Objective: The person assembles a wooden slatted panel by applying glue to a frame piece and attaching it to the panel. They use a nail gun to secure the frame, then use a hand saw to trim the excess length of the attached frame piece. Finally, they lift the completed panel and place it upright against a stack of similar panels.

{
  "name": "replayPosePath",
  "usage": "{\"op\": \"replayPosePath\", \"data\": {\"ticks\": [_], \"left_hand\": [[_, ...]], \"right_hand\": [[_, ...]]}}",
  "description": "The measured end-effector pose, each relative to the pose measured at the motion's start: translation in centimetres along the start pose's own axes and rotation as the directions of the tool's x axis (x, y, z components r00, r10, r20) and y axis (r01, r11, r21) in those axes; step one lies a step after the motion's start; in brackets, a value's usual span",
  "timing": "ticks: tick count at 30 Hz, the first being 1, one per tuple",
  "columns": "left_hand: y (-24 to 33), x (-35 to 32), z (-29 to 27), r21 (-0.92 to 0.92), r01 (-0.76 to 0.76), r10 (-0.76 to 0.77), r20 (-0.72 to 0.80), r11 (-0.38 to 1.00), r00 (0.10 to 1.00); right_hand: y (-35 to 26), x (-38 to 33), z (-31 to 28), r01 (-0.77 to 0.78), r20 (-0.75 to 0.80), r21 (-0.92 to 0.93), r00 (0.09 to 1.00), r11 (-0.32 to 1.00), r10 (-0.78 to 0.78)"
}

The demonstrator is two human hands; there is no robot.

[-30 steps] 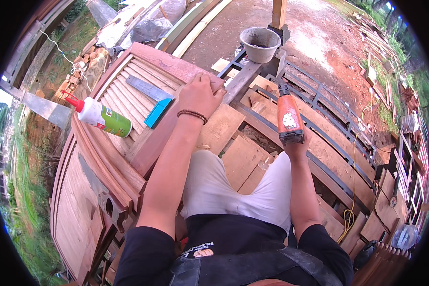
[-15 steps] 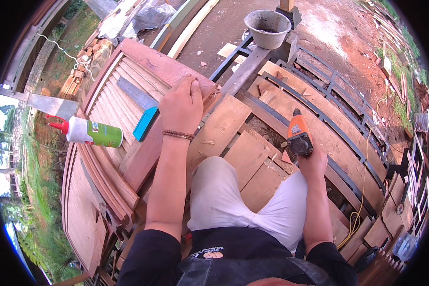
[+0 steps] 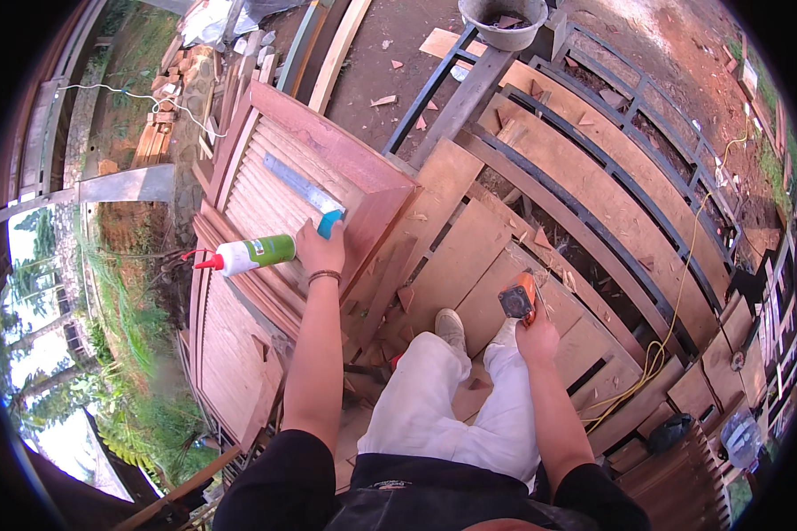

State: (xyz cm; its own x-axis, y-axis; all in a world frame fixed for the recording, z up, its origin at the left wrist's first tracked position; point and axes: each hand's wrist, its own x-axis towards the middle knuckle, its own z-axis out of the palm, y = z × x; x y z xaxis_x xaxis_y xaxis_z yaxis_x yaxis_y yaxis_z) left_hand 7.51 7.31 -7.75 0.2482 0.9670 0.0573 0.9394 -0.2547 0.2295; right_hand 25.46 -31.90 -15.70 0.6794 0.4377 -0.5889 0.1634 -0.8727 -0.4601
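Note:
My left hand (image 3: 317,250) closes around the turquoise handle of a try square (image 3: 330,223). The square's metal blade lies across the slats of a reddish-brown louvred shutter panel (image 3: 372,184). Close beside that hand is a white and green glue bottle (image 3: 261,253), its red nozzle toward the left. My right hand (image 3: 537,336) grips an orange and black nail gun (image 3: 518,299), held low near my leg over the wooden boards. The handle of the nail gun is mostly hidden by my fingers.
A grey bucket (image 3: 507,35) holding scraps stands at the far side. Wide boards (image 3: 465,257) and a black metal frame (image 3: 633,111) spread to the right, with wood offcuts scattered about. A yellow hose (image 3: 653,354) runs along the right. Another slatted panel (image 3: 230,345) leans at lower left.
My left hand has left the panel's far corner and taken hold of the try square's handle. The nail gun has come lower and nearer my leg. My body has straightened, and my view has shifted.

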Motion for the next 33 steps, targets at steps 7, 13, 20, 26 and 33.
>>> {"op": "replayPosePath", "data": {"ticks": [7,13,20,26,33], "left_hand": [[-1.1,3.0,-1.9,-0.138,0.102,-0.054,0.313,0.985,0.948],[2.3,3.2,-5.6,-0.208,0.004,0.069,0.344,0.978,0.936],[15.0,8.6,-4.0,-0.757,-0.095,0.495,0.321,0.647,0.807],[22.2,13.1,3.5,-0.635,-0.366,0.725,0.506,0.680,0.468],[20.0,14.5,7.5,-0.257,-0.488,0.442,0.841,0.834,0.312]], "right_hand": [[0.5,-4.2,2.0,-0.056,0.108,-0.008,0.993,0.998,0.056],[1.5,-5.3,3.5,-0.207,0.085,0.052,0.976,0.977,0.202],[-1.9,-5.0,4.2,-0.286,-0.015,0.164,0.956,0.944,0.292],[-4.0,-6.1,5.4,-0.320,-0.019,0.161,0.945,0.934,0.327],[-5.5,-6.7,6.5,-0.485,-0.025,0.205,0.866,0.850,0.500]]}}
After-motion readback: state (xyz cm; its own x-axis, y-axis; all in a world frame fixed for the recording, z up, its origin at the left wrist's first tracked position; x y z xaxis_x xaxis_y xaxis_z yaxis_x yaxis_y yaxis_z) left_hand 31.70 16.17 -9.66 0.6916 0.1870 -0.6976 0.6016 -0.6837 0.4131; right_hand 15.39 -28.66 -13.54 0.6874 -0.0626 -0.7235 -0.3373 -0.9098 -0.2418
